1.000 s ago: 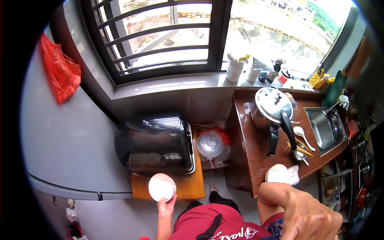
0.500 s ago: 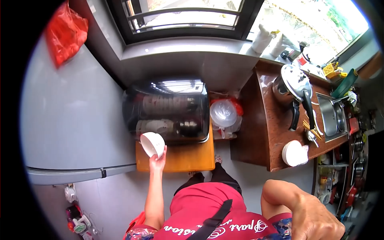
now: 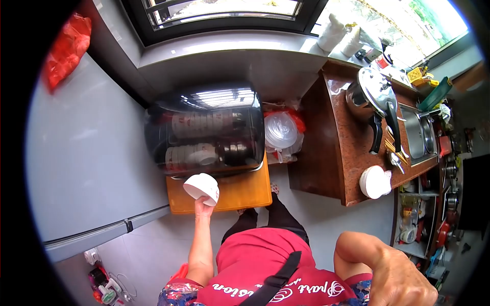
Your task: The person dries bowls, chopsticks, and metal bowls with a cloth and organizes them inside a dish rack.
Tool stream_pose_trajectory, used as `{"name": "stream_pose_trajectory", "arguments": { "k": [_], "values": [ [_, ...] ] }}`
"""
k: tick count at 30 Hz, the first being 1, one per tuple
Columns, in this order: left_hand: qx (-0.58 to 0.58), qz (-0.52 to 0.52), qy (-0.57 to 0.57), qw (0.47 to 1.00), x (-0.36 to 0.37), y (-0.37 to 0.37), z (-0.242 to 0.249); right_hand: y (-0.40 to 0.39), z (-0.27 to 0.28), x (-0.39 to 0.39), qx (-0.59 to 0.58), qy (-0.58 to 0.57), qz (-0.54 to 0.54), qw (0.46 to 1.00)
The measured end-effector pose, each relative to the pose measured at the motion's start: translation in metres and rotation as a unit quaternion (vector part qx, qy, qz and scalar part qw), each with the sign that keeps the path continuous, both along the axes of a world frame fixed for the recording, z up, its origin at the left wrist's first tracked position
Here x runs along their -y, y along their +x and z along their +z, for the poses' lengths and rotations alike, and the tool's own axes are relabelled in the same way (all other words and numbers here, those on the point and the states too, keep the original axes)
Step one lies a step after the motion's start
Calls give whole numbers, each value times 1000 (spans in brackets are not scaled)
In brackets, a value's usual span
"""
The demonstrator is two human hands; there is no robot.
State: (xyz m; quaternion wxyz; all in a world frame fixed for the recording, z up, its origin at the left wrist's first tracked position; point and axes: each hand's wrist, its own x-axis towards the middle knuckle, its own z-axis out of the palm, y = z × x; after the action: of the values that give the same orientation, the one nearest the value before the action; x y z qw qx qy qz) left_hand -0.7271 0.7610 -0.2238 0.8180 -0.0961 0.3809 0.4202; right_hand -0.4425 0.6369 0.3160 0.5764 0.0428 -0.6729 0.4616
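At the far left we recorded a red plastic bag [image 3: 66,48] hanging against the grey refrigerator [image 3: 87,153], whose flat top filled that side of the view. Next along stood a dark, domed dish cabinet [image 3: 206,130] with rows of pale bowls showing through its cover, set on a low orange wooden stand [image 3: 245,191]. Directly before that cabinet our left hand [image 3: 204,208] was raised, arm outstretched, its fingers closed around a white bowl [image 3: 202,186]; the bowl was tilted with its mouth turned toward the cabinet front and hung just over the near edge of the stand. Right of the cabinet we listed a clear plastic container [image 3: 280,130] among bags on the floor. Then came the brown stone counter [image 3: 347,168], bearing a steel pressure cooker [image 3: 372,94] with a black handle, a spoon and chopsticks lying beside it, and a second white bowl [image 3: 374,182] upside down near the counter's front edge. A steel sink [image 3: 419,136] was set in the counter further right. At the lower right our right hand [image 3: 393,270] hung close to the camera, well apart from the left, fingers curled inward and holding nothing that we could see.
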Motion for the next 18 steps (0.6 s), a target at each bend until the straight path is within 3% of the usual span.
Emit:
{"name": "stream_pose_trajectory", "arguments": {
  "k": [3,5,9,12,13,15,18],
  "values": [
    [69,-38,64,995,8,5,30,0,-1,-5,-13,-11,3,1000],
    [253,-54,34,965,7,-4,20,1,-3,-8,-41,-10,3,999],
    [136,-31,59,988,21,-15,32,0,-10,-21,-59,-11,48,997],
    [37,6,-7,999,22,-35,-31,-9,-16,-23,-80,-46,44,995],
    [-1,18,-43,999,19,-33,-26,-11,-18,-26,-71,-48,62,994],
    [-62,-13,-42,997,10,-12,-2,-13,-20,-34,-50,-46,95,993],
    [-56,-78,-11,995,0,-4,-25,-18,-21,-38,-38,-43,81,995]
  ]
}}
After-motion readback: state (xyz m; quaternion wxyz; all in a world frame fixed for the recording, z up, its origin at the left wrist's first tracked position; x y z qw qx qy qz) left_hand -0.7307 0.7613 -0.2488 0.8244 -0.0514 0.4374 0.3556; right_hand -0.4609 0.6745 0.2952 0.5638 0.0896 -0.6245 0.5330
